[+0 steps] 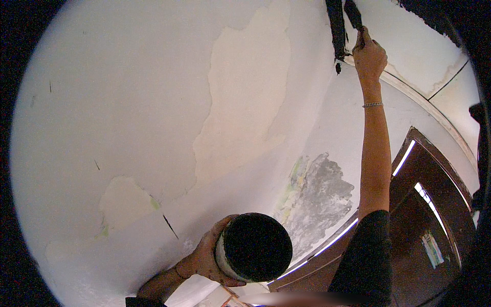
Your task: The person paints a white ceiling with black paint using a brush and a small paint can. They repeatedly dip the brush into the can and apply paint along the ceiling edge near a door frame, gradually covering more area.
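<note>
My left hand (208, 253) is wrapped round the side of a round paint can (222, 260), low in the middle of the view. Black paint (258, 247) shows across the can's mouth; how deep it goes cannot be made out. Stretched up to the upper right, my right hand (370, 57) grips a paintbrush (353, 14), its fingers closed on the handle. The brush is dark all over and points upward. Just left of it runs a black painted strip (336, 29) on the white wall, with a small black mark under its lower end.
The pale wall (143, 92) has a large cream patch (245, 92) and a grey bare patch (325, 189). Ceiling panels (424, 66) with a curved trim lie at the upper right, with a black area beyond. A dark brown door (429, 204) stands at the right.
</note>
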Demonstrator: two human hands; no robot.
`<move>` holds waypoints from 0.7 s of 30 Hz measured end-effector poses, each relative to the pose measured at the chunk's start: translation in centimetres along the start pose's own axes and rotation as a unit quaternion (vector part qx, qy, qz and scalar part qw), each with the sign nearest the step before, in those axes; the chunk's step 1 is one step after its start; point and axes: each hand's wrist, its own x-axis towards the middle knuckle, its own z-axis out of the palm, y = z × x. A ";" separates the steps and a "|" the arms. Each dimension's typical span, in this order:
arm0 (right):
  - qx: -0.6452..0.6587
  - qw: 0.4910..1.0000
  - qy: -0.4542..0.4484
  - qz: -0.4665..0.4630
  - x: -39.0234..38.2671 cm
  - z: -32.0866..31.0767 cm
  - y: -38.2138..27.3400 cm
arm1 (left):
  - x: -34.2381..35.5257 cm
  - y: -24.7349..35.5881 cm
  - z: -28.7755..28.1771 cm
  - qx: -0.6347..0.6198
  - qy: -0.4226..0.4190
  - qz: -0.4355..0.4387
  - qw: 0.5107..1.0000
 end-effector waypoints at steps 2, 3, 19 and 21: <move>0.033 0.999 -0.004 0.022 -1.1 0.9 0.2 | -0.1 0.0 -0.2 0.021 -0.013 0.008 1.000; 0.048 0.999 0.015 0.009 -1.9 1.8 0.5 | -0.1 -0.1 -0.2 0.021 -0.017 0.009 1.000; -0.061 0.973 -0.222 0.023 -11.5 7.4 5.8 | 1.4 -2.4 -0.6 -0.037 -0.027 -0.005 0.999; -0.055 0.967 -0.244 0.038 -11.5 7.1 5.3 | 1.5 -2.3 -0.4 -0.047 -0.012 -0.010 0.999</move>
